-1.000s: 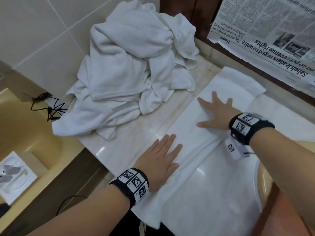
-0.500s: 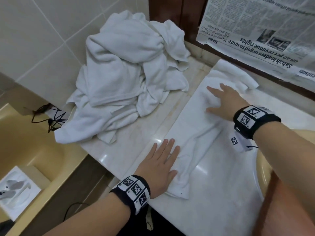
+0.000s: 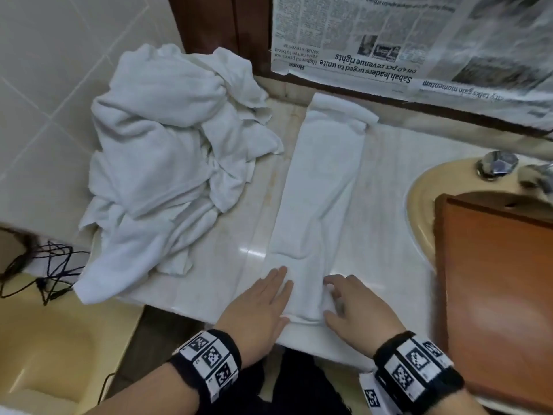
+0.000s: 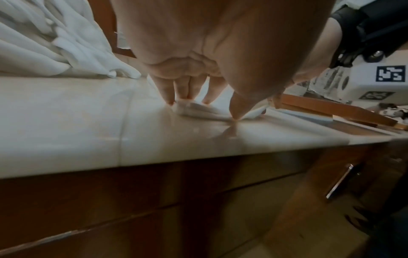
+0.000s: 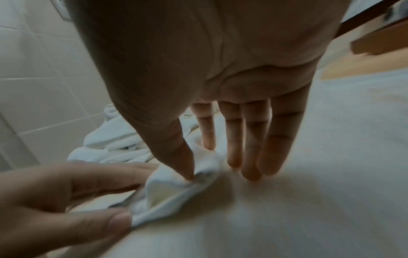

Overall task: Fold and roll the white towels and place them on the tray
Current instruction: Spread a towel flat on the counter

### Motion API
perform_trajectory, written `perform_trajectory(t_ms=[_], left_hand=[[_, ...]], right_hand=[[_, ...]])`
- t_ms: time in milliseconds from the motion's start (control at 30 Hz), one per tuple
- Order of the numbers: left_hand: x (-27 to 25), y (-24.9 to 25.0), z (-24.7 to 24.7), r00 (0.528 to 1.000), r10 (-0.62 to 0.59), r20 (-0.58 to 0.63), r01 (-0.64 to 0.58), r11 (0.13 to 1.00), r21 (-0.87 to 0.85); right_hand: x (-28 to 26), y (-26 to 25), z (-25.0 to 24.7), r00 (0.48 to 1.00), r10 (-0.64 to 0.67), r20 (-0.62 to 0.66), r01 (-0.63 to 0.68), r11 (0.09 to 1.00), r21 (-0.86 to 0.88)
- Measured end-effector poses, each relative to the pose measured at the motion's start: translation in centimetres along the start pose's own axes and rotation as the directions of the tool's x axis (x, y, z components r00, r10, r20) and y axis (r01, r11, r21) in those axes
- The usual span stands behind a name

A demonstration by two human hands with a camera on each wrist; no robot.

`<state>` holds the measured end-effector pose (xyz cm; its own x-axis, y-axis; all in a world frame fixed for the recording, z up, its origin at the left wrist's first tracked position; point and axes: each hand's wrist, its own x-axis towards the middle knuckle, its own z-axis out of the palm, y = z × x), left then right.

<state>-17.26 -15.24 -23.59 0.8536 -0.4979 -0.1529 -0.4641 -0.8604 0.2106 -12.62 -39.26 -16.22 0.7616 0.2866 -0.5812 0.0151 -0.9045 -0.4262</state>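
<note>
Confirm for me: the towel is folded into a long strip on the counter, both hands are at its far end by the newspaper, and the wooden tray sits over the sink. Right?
Not quite. The left hand and right hand are at the near end of the folded towel, by the counter's front edge, not by the newspaper. The head view shows this. The strip on the counter and the wooden tray over the sink are right.

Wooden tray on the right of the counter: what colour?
Reddish-brown wooden tray with a raised rim; the head view shows it best.
</note>
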Motion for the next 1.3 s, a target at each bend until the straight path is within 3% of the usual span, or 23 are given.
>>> perform_trajectory(t_ms=[167, 333, 533, 600, 633, 733, 900, 1133, 1200, 1300], left_hand=[[-0.1, -0.7, 0.9, 0.996, 0.083, -0.034, -0.079, 0.992, 0.098], [-0.3, -0.5, 1.3, 0.991, 0.104, -0.082, -0.095, 0.99, 0.105], [-0.4, -0.4, 1.3, 0.99, 0.091, -0.104, -0.083, 0.994, 0.075], [-0.5, -0.4, 1.4, 0.99, 0.09, -0.105, -0.082, 0.993, 0.084], [-0.6, -0.4, 1.4, 0.991, 0.091, -0.103, -0.082, 0.993, 0.085], [-1.0, -0.3, 1.2, 0.989, 0.109, -0.101, -0.1, 0.991, 0.09], [-2.6, -0.7, 0.8, 0.99, 0.115, -0.087, -0.115, 0.993, 0.009], [-5.0, -1.6, -0.4, 0.984, 0.16, -0.073, -0.167, 0.981, -0.1], [-4.7, -0.9, -1.2, 0.989, 0.116, -0.093, -0.128, 0.983, -0.135], [-2.8, 1.8, -2.0, 0.997, -0.033, -0.072, 0.02, 0.985, -0.171]], right_hand=[[-0.8, 0.4, 2.7, 0.988, 0.066, -0.14, -0.047, 0.99, 0.134], [-0.9, -0.2, 5.1, 0.959, 0.132, -0.251, -0.127, 0.991, 0.034], [-2.7, -0.2, 6.9, 0.909, 0.124, -0.398, -0.144, 0.989, -0.023], [-3.5, -0.3, 7.8, 0.89, 0.069, -0.45, -0.095, 0.995, -0.035], [-4.0, -0.5, 8.4, 0.89, 0.042, -0.453, -0.076, 0.996, -0.057], [-5.4, -1.7, 8.9, 0.953, 0.077, -0.292, -0.067, 0.997, 0.044], [-5.0, -1.1, 7.7, 0.935, 0.157, -0.317, -0.115, 0.983, 0.145], [-7.0, 0.8, 6.3, 0.994, -0.049, -0.097, 0.042, 0.997, -0.068], [-6.1, 1.4, 4.5, 0.987, -0.05, -0.155, 0.04, 0.997, -0.068], [-2.4, 2.2, 1.5, 0.925, -0.042, -0.377, 0.021, 0.998, -0.059]])
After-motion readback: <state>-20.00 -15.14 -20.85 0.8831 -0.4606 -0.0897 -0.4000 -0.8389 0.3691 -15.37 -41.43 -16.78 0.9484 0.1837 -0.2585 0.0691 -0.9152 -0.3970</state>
